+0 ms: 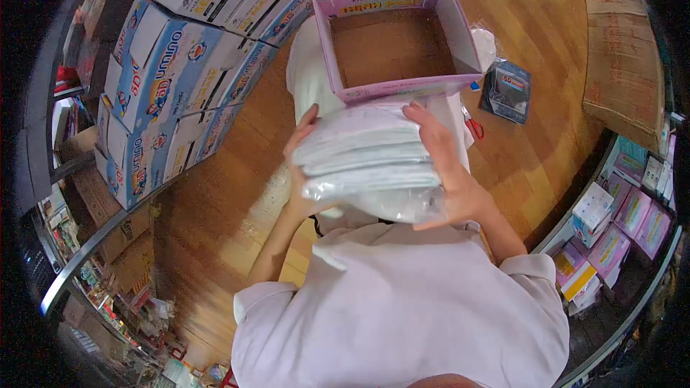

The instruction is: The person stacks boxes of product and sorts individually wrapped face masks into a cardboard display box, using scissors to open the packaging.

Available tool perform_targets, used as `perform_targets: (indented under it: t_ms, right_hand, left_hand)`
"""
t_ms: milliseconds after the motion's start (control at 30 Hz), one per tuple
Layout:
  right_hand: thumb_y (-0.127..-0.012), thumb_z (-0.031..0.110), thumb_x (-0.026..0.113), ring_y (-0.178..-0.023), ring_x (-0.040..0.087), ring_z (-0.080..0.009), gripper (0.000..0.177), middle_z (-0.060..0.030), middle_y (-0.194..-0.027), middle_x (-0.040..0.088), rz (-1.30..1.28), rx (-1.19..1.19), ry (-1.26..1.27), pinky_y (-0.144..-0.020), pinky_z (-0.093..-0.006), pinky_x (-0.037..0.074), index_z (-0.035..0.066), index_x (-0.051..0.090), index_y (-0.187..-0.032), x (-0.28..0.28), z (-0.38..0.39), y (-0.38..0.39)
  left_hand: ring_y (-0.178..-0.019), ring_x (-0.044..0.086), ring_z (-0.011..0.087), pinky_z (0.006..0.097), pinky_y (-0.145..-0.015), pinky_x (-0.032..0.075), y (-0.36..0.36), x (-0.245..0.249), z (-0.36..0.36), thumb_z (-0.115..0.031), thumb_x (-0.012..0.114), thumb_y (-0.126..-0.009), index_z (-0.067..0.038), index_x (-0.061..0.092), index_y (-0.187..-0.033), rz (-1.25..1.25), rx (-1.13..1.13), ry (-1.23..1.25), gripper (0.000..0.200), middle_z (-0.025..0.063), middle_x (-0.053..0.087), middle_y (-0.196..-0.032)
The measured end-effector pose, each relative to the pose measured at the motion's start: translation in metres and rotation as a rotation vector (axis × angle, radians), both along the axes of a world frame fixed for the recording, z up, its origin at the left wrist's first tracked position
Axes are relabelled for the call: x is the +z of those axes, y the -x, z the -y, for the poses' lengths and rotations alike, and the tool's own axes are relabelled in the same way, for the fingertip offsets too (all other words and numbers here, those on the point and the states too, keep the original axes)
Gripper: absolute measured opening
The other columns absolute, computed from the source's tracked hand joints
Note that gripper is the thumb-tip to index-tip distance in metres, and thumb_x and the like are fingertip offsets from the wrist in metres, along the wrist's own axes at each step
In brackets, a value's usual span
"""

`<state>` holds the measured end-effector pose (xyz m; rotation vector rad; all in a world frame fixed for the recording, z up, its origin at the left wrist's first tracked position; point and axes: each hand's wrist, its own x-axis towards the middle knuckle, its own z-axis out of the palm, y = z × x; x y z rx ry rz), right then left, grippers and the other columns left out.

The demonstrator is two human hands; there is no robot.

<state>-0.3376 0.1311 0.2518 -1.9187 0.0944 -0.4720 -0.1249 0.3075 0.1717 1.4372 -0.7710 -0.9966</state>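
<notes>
A stack of white face masks in transparent plastic wrapping (370, 151) is held between my two hands, above my lap. My left hand (299, 154) presses against its left side, fingers curled round the edge. On the opposite side my right hand (449, 169) grips the stack, thumb toward the far edge. Just beyond the stack stands an open pink and white cardboard box (461, 43), its brown bottom showing. The lower front of that box is partly hidden by the stack.
On the wooden floor, right of the box, lie a dark package (509, 91) and red-handled scissors (474, 125). Stacked blue and white cartons (172, 79) rise at the left. A brown carton (624, 54) lies at the right, with a shelf of small pink boxes (609, 248) nearer me.
</notes>
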Motion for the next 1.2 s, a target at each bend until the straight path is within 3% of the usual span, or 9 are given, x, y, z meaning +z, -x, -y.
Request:
perform_targets:
  t_ms: [67, 133, 200, 300, 467, 767, 867, 1033, 1200]
  right_hand:
    - [-0.058, 0.045, 0.083, -0.144, 0.011, -0.0417, 0.120, -0.0220, -0.155, 0.014, 0.100, 0.044, 0.125, -0.115, -0.0526, 0.015, 0.016, 0.015, -0.153, -0.016, 0.002, -0.005]
    - [-0.060, 0.052, 0.080, -0.144, 0.010, -0.0411, 0.121, -0.0220, -0.156, 0.012, -0.057, 0.090, 0.216, -0.115, -0.0532, 0.014, 0.017, 0.012, -0.153, -0.036, 0.007, 0.000]
    - [-0.063, 0.057, 0.077, -0.145, 0.010, -0.0396, 0.120, -0.0217, -0.157, 0.010, -0.178, 0.089, 0.149, -0.115, -0.0525, 0.013, 0.016, 0.010, -0.153, -0.039, 0.013, 0.006]
    - [-0.071, 0.065, 0.068, -0.146, 0.009, -0.0357, 0.117, -0.0206, -0.158, 0.008, -0.221, 0.010, -0.206, -0.116, -0.0488, 0.011, 0.012, 0.005, -0.153, -0.032, 0.013, 0.013]
    - [-0.076, 0.071, 0.060, -0.146, 0.010, -0.0293, 0.114, -0.0156, -0.159, 0.008, -0.042, -0.321, -0.920, -0.116, -0.0423, 0.013, 0.007, 0.005, -0.153, -0.056, 0.010, 0.017]
    - [-0.097, 0.063, 0.015, -0.146, 0.008, -0.0262, 0.082, -0.0129, -0.159, 0.009, -0.155, -0.298, -0.513, -0.117, -0.0367, 0.003, 0.003, 0.010, -0.152, -0.061, -0.020, 0.003]
    - [-0.094, 0.067, 0.028, -0.141, 0.022, -0.0221, 0.085, -0.0088, -0.154, 0.025, -0.360, -0.523, -0.881, -0.115, -0.0351, 0.015, 0.006, 0.015, -0.152, -0.086, -0.019, 0.010]
    - [-0.099, 0.050, 0.036, -0.144, 0.014, -0.0237, 0.077, -0.0125, -0.157, 0.014, -0.213, -0.348, -0.648, -0.116, -0.0343, 0.009, 0.001, 0.008, -0.152, -0.063, -0.014, 0.010]
    - [-0.096, 0.030, 0.054, -0.143, 0.018, -0.0227, 0.076, -0.0139, -0.156, 0.018, -0.324, -0.379, -0.626, -0.115, -0.0337, 0.012, 0.000, 0.012, -0.151, -0.066, -0.006, 0.006]
  left_hand:
    - [-0.138, 0.028, 0.0360, 0.0465, -0.111, 0.030, -0.004, 0.011, 0.003, -0.037, 0.093, -0.052, -0.004, 0.005, -0.149, -0.409, 0.211, -0.120, 0.134, 0.0238, 0.016, -0.153]
    - [-0.141, 0.022, 0.0368, 0.0480, -0.113, 0.025, -0.003, 0.008, 0.004, -0.041, 0.092, -0.053, -0.004, -0.001, -0.151, -0.306, 0.161, -0.110, 0.140, 0.0233, 0.011, -0.155]
    - [-0.144, 0.013, 0.0371, 0.0497, -0.115, 0.019, 0.001, -0.012, -0.004, -0.047, 0.090, -0.054, -0.004, -0.007, -0.151, 0.364, -0.187, 0.036, 0.143, 0.0225, 0.006, -0.157]
    - [-0.146, 0.003, 0.0361, 0.0494, -0.116, 0.011, 0.003, -0.001, 0.001, -0.052, 0.089, -0.053, -0.004, -0.007, -0.151, 0.207, -0.245, 0.107, 0.145, 0.0214, 0.001, -0.157]
    - [-0.146, 0.006, 0.0337, 0.0457, -0.116, 0.000, 0.015, -0.004, 0.022, -0.085, 0.004, -0.078, -0.002, 0.022, -0.145, 0.057, -0.038, 0.178, 0.108, 0.0220, 0.011, -0.156]
    - [-0.142, 0.020, 0.0288, 0.0424, -0.116, 0.013, 0.049, -0.014, 0.041, -0.085, 0.016, -0.081, 0.002, 0.017, -0.149, -0.289, 0.329, 0.221, 0.110, 0.0189, 0.021, -0.154]
    - [-0.140, 0.025, 0.0276, 0.0421, -0.115, 0.018, 0.054, -0.004, 0.047, -0.085, 0.021, -0.080, 0.004, 0.018, -0.148, -0.185, 0.253, 0.137, 0.112, 0.0179, 0.020, -0.154]
    - [-0.144, 0.016, 0.0276, 0.0422, -0.116, 0.016, 0.045, 0.005, 0.046, -0.076, 0.023, -0.088, -0.005, 0.007, -0.152, -0.133, 0.184, 0.161, 0.098, 0.0138, 0.004, -0.159]
    - [-0.143, 0.019, 0.0281, 0.0412, -0.115, 0.018, 0.042, 0.018, 0.047, -0.055, 0.051, -0.089, -0.007, 0.004, -0.153, -0.087, 0.069, 0.110, 0.093, 0.0146, 0.005, -0.159]
